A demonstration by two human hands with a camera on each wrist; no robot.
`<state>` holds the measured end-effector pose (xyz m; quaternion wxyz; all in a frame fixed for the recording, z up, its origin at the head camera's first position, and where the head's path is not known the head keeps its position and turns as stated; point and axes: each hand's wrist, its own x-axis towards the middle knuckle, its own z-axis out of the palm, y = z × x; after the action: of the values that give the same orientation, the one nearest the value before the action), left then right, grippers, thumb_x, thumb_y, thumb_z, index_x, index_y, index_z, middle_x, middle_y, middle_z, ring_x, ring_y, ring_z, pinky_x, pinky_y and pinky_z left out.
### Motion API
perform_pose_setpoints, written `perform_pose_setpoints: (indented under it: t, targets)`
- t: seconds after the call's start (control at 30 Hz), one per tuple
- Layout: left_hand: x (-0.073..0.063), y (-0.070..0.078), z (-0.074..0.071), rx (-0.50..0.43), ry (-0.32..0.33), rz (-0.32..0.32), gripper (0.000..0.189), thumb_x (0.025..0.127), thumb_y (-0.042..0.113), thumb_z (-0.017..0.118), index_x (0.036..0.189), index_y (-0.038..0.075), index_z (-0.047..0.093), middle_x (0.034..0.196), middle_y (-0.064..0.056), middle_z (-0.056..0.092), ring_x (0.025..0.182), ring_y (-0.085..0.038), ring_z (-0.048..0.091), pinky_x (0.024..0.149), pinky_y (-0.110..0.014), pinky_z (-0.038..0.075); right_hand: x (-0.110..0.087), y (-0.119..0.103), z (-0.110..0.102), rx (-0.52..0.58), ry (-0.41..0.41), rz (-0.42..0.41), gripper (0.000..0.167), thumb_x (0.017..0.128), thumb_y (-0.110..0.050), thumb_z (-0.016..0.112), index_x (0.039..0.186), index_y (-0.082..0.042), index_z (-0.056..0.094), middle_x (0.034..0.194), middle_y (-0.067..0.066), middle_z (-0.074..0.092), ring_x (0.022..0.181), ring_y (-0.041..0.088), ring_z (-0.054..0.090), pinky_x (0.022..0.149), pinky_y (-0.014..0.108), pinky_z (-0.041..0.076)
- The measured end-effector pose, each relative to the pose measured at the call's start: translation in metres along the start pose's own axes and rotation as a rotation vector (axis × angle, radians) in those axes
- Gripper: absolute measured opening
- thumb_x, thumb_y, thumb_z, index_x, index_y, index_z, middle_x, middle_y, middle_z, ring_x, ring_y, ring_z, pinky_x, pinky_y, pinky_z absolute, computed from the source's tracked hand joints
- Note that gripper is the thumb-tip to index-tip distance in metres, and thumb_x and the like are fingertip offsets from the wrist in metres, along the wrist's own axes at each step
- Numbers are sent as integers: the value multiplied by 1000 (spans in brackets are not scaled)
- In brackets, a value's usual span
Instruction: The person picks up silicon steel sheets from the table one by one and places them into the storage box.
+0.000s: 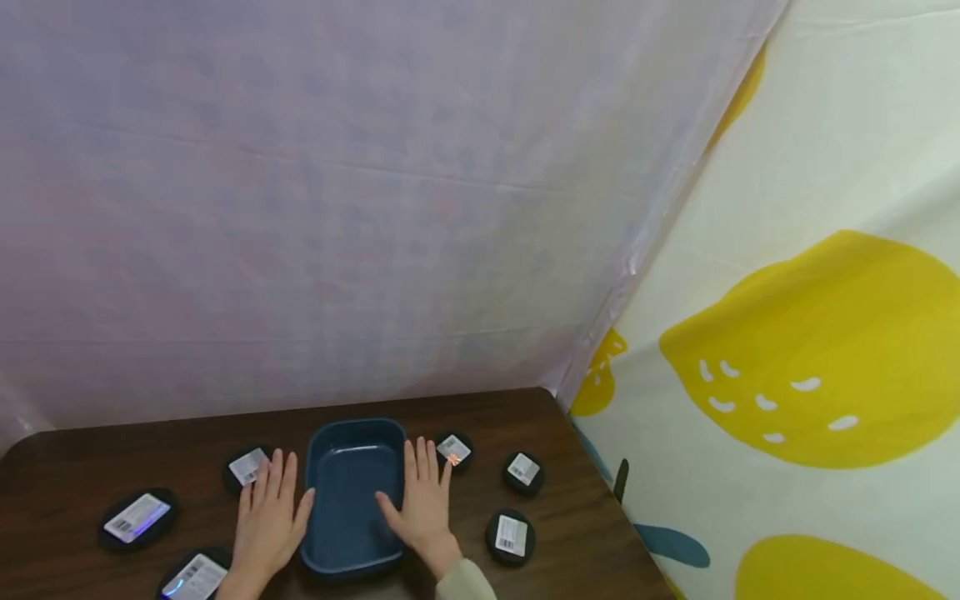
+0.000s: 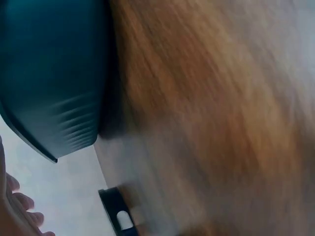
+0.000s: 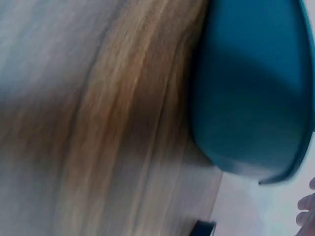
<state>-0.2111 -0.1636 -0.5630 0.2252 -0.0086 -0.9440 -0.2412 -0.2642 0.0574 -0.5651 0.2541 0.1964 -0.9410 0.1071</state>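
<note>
A dark blue rectangular basin (image 1: 352, 492) stands on the brown wooden table, its inside bare. My left hand (image 1: 268, 523) is at its left side, fingers straight and thumb close to the rim. On the other side, my right hand (image 1: 424, 508) has its fingers extended, with the thumb overlapping the basin's inside in the head view. Neither hand holds anything. Both wrist views show the basin's outer wall (image 2: 54, 69), with fingertips (image 3: 305, 202) at the frame edge. A round black case with a white label (image 1: 243, 468) sits partly behind my left fingers; another black case (image 1: 462, 442) is beside my right fingertips.
More labelled black cases lie around: one at far left (image 1: 138, 518), one at the front left (image 1: 193, 577), and two at right, a back one (image 1: 522, 472) and a front one (image 1: 511, 537). A pale curtain (image 1: 337, 208) hangs behind the table; lemon-print cloth (image 1: 810, 350) hangs at right.
</note>
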Motion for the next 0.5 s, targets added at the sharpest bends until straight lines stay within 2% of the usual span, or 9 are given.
perform_pose_setpoints:
  t: [0.2,0.27,0.4,0.5]
  targets:
    - [-4,-4,4,-171,138,-52,49,97,15,46,129,-21,38,132,-45,32,120,-59,31,94,-68,27,-13,28,-8,160,159,40,85,77,-44,70,140,3,36,140,23,41,129,38,37,101,51,37]
    - [-6,-5,5,-244,139,-102,47,98,13,43,128,-23,37,131,-46,32,119,-60,31,96,-67,27,-19,38,-11,206,226,67,85,75,-41,73,138,5,38,137,25,43,126,41,39,99,51,38]
    - [-10,-4,6,-380,32,-270,49,101,17,34,132,-21,31,135,-43,28,124,-57,27,101,-63,24,-32,57,-18,303,362,176,85,71,-33,78,134,10,41,133,28,46,122,46,41,95,56,38]
    - [-11,-3,3,-463,-83,-398,52,103,22,28,137,-17,27,138,-41,26,126,-55,25,103,-61,23,-45,69,-24,365,439,309,83,69,-25,80,131,14,41,129,33,46,117,50,41,92,60,36]
